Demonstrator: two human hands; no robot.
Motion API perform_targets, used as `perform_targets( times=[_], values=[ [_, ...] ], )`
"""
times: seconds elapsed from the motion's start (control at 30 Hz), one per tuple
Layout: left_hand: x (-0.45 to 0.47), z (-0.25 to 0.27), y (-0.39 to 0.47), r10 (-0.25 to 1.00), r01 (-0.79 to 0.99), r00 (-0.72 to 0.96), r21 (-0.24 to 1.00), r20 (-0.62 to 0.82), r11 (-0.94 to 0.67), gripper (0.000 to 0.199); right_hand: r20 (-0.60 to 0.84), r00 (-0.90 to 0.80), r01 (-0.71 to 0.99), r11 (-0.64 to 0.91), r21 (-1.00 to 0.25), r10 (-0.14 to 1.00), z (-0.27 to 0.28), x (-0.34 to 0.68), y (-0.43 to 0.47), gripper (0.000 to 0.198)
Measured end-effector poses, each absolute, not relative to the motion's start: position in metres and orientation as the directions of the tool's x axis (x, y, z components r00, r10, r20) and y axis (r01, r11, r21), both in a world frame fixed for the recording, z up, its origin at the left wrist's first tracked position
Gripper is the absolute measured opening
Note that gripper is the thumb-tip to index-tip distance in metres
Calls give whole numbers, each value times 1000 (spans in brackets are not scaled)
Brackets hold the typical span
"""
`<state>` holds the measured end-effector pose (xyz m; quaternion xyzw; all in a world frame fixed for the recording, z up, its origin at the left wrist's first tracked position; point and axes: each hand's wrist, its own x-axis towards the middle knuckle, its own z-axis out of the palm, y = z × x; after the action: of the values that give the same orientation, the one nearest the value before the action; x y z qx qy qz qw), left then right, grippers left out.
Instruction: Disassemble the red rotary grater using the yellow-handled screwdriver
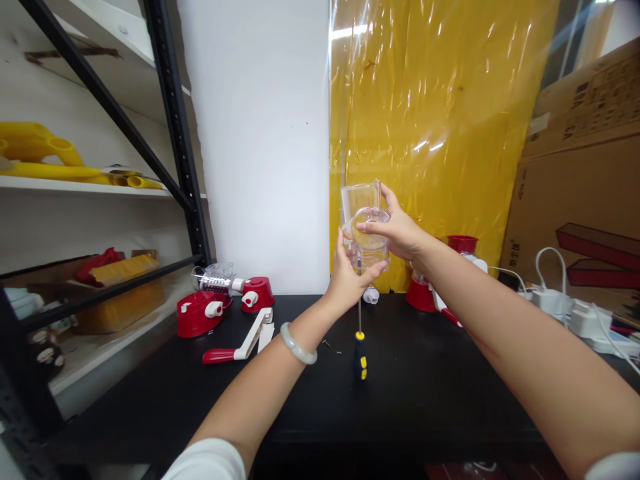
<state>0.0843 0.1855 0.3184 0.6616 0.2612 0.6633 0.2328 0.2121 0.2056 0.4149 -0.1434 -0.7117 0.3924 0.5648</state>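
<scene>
A clear plastic housing [361, 197] with a round opening is held up above the black table by both my hands. From below, my left hand [346, 283] grips it, thumb and fingers around its lower end; my right hand [403, 230] clasps its right side and upper part. Beneath the housing a screwdriver [361, 357] points straight up, its yellow-and-black handle at the bottom. The shaft runs up past my left hand to the housing's lower end; I cannot tell what its tip touches. A white plastic piece [371, 295] lies behind it.
At the left on the black table [410, 393] are red bases [199, 313], a grater drum [216, 283] and a red-handled crank [235, 350]. Small screws [327, 344] lie mid-table. Another red appliance [421, 293], white chargers [550, 300] and a cardboard box [580, 173] stand right. Shelving [175, 120] borders the left.
</scene>
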Motion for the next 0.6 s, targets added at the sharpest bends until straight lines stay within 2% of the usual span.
perform_targets(
  times=[0.27, 0.4, 0.5, 0.6],
  values=[
    [84, 320, 184, 639, 26, 22, 638, 769, -769, 111, 706, -326, -224, 675, -703, 628, 417, 213, 211, 122],
    [85, 320, 183, 653, 31, -15, 653, 757, -756, 111, 736, -312, -184, 721, -668, 601, 420, 214, 217, 120],
    [85, 320, 183, 718, 22, -22, 718, 696, -696, 115, 783, -262, -123, 786, -606, 564, 427, 222, 220, 112],
    [85, 319, 185, 728, 10, -22, 729, 685, -685, 110, 833, -167, -68, 837, -543, 527, 440, 242, 223, 105]
  ],
)
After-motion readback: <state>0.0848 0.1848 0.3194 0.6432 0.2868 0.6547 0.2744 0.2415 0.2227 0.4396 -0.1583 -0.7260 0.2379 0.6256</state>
